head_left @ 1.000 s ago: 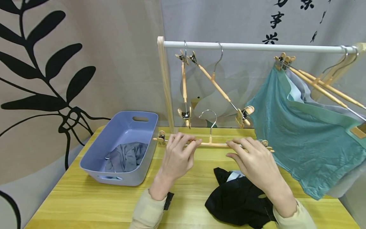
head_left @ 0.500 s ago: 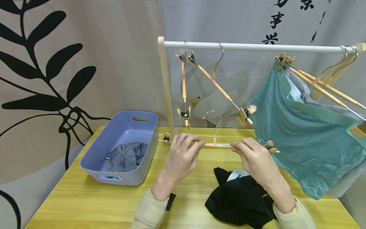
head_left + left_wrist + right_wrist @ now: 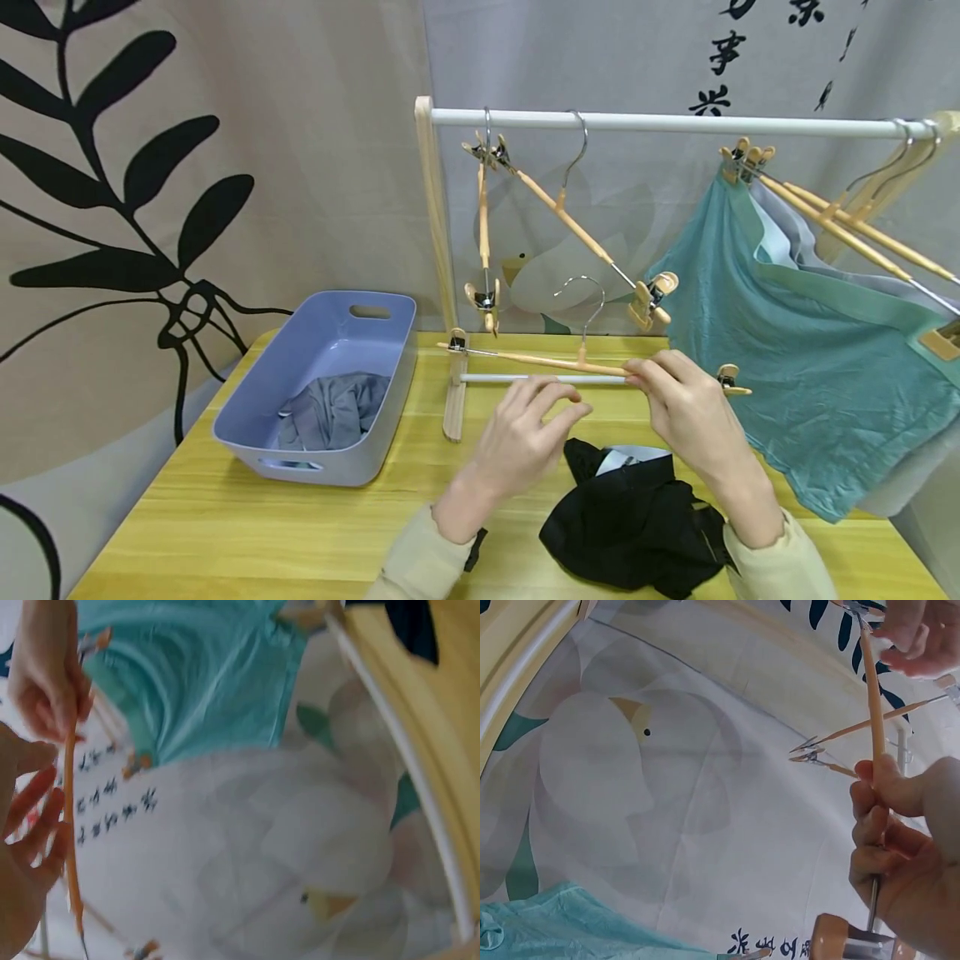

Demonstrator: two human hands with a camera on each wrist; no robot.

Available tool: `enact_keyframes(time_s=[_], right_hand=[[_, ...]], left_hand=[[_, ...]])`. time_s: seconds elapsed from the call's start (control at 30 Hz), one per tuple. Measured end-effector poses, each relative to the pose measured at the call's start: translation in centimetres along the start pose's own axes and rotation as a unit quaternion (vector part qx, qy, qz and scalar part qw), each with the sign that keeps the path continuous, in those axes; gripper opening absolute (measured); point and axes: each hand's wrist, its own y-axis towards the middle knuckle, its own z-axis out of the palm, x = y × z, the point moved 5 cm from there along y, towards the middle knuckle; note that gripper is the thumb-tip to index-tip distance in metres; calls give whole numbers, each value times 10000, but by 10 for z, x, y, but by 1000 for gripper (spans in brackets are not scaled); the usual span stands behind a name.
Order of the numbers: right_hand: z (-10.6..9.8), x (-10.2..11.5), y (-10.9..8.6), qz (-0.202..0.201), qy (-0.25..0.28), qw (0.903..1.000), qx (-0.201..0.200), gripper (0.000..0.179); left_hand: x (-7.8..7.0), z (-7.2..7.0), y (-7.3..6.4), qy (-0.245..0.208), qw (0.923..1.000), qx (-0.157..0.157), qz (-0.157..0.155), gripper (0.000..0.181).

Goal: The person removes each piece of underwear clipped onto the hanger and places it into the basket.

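Gap between basin (image 3: 330, 468) and left hand (image 3: 521, 437), rack foot (image 3: 453, 408), hanger (image 3: 540, 361) beyond

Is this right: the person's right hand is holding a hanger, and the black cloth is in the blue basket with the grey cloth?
Not quite: the black cloth lies on the table, as the head view shows. The grey cloth is in the blue basket, and the right hand is holding a hanger.
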Motion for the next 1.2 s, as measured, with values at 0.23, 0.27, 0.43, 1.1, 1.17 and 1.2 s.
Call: enact_keyframes(time_s=[0.23, 0.27, 0.43, 1.1, 1.17, 1.2], right_hand=[[-2, -7, -2, 105, -131, 9998, 72, 24], [-2, -7, -2, 113, -145, 9998, 78, 24], [-4, -11, -4, 197, -172, 9996, 88, 11], [-12, -22, -6, 527, -227, 9983, -89, 9], [-13, -22, -6, 524, -275, 9982, -106, 10], [-14, -22, -6, 527, -317, 9981, -104, 12]], left_hand=[[-31, 57, -12, -504, 9720, 2265, -379, 31], [-36, 66, -15, -581, 9611, 2665, -436, 37], [-62, 111, -36, -777, 8753, 4730, -645, 72], [-70, 151, -58, 254, 8453, 5308, -558, 44], [-64, 147, -60, -41, 8625, 5035, -498, 39], [-61, 145, -62, -164, 8674, 4948, -492, 36]])
